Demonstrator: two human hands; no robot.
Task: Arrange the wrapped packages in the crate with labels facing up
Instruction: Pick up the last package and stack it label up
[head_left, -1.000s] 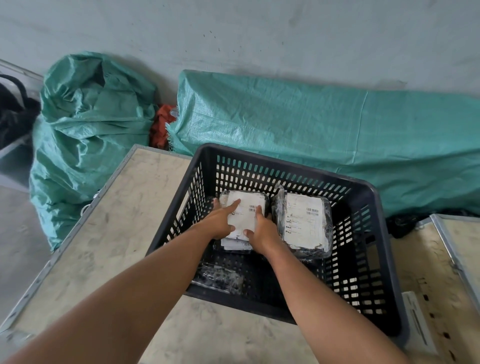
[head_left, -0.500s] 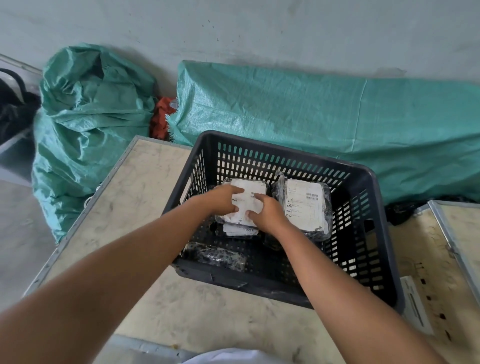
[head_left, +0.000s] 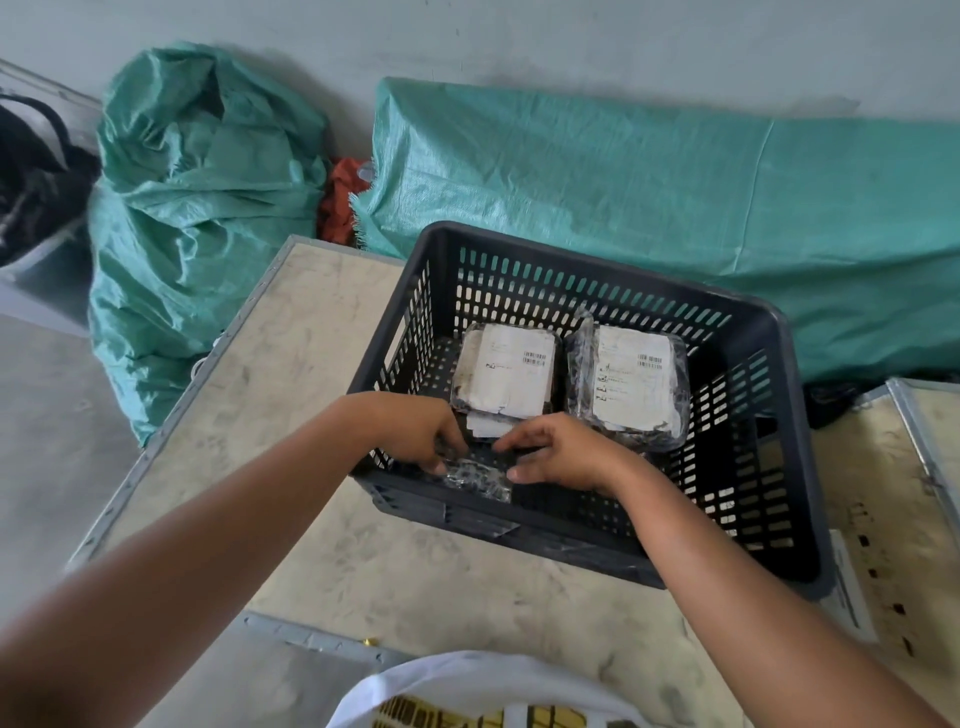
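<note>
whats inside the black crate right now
Inside the crate: two wrapped packages with labels up, left and right, and a dark wrapped package between both hands. Its label is not visible.

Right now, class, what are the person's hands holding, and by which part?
Both hands, left hand and right hand, grip the dark wrapped package at the crate's near wall, fingers on its opposite ends.

The crate is matt dark perforated plastic, its packages wrapped in glossy crinkled clear film under matt white paper labels, on a scuffed, dull pale table edged in grey metal, beside coarse woven green sacks.
</note>
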